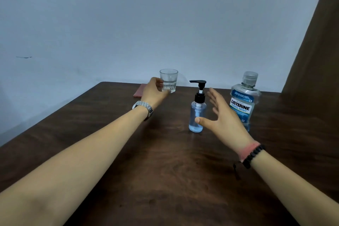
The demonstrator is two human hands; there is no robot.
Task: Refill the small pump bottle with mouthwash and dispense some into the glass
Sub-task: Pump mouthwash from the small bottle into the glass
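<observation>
Pump bottle [197, 115]: it is standing upright mid-bench, black pump head on, blue liquid showing inside.
Glass [168, 80]: it is sitting at the far edge of the bench [165, 170], left of and beyond the pump bottle.
Mouthwash bottle [244, 99]: it is standing capped to the right, partly hidden behind my right hand.
My right hand [222, 115]: I am holding it open, fingers spread and gripping nothing, thumb just in front of the pump bottle.
My left hand [155, 91]: I am reaching to the glass; my fingers seem to be curling round its base, though contact is hard to confirm.
Red flat item [138, 91]: it is lying behind my left wrist.
</observation>
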